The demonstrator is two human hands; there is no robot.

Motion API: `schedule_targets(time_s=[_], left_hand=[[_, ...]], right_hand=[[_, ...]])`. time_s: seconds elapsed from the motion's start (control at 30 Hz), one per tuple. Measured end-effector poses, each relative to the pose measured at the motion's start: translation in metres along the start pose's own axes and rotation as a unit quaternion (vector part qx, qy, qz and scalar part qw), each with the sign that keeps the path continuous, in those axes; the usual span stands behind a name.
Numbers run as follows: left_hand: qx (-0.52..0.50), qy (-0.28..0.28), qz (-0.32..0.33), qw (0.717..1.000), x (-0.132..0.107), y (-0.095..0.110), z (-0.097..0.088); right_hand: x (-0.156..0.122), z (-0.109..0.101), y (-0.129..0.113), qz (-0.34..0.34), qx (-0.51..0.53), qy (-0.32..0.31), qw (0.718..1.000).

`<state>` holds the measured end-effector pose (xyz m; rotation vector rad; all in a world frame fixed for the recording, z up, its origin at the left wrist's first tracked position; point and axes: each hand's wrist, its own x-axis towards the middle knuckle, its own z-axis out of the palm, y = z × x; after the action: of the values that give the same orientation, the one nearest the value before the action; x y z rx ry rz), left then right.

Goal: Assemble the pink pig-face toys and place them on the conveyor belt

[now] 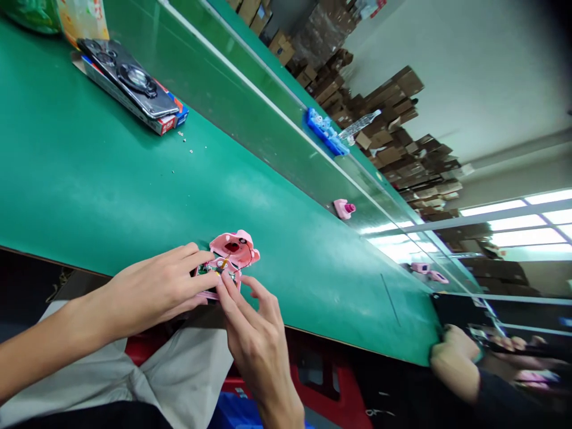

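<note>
At the bench's near edge lies an opened pink plastic casing, its two halves apart but joined by thin wires. A green circuit board shows inside the lower half. My left hand grips that lower half from the left, with fingers over the board. From the right, my right hand has its thumb and forefinger pressed together at the middle of the board, by a small dark part with an orange strip. Whether the fingertips pinch a part is hidden.
On the green bench, a phone rests on a box at the upper left. A clear partition runs along the back, with a small pink device and a blue tray near it. A co-worker's arm is at right.
</note>
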<state>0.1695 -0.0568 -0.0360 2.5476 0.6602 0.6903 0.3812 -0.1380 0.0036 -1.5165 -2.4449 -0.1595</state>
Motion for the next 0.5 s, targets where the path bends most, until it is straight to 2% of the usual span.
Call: schedule_targets(time_s=[0.13, 0.2, 0.27, 0.33, 0.37, 0.4, 0.43, 0.5], left_hand=[[0.02, 0.011, 0.007, 1.0, 0.002, -0.001, 0.004], [0.029, 0.024, 0.006, 0.999, 0.002, -0.001, 0.006], [0.037, 0.046, 0.001, 0.998, 0.002, 0.0, 0.009], [0.045, 0.063, -0.004, 0.997, 0.002, 0.0, 0.012], [0.049, 0.066, -0.006, 0.997, 0.002, 0.0, 0.013], [0.052, 0.066, -0.007, 0.996, 0.002, 0.001, 0.013], [0.054, 0.064, -0.009, 0.996, 0.003, 0.001, 0.012], [0.055, 0.06, -0.015, 0.997, 0.004, 0.002, 0.01]], right_hand=[[-0.012, 0.03, -0.003, 0.046, 0.036, 0.128, 0.99], [-0.019, 0.038, -0.005, 0.072, 0.055, 0.185, 0.979], [-0.023, 0.036, -0.002, 0.105, 0.073, 0.247, 0.96], [-0.014, 0.023, 0.011, 0.175, 0.09, 0.289, 0.937], [-0.002, 0.013, 0.02, 0.219, 0.102, 0.281, 0.929], [0.014, 0.001, 0.031, 0.262, 0.115, 0.245, 0.926], [0.036, -0.011, 0.043, 0.298, 0.13, 0.18, 0.928], [0.088, -0.029, 0.063, 0.295, 0.16, -0.07, 0.939]])
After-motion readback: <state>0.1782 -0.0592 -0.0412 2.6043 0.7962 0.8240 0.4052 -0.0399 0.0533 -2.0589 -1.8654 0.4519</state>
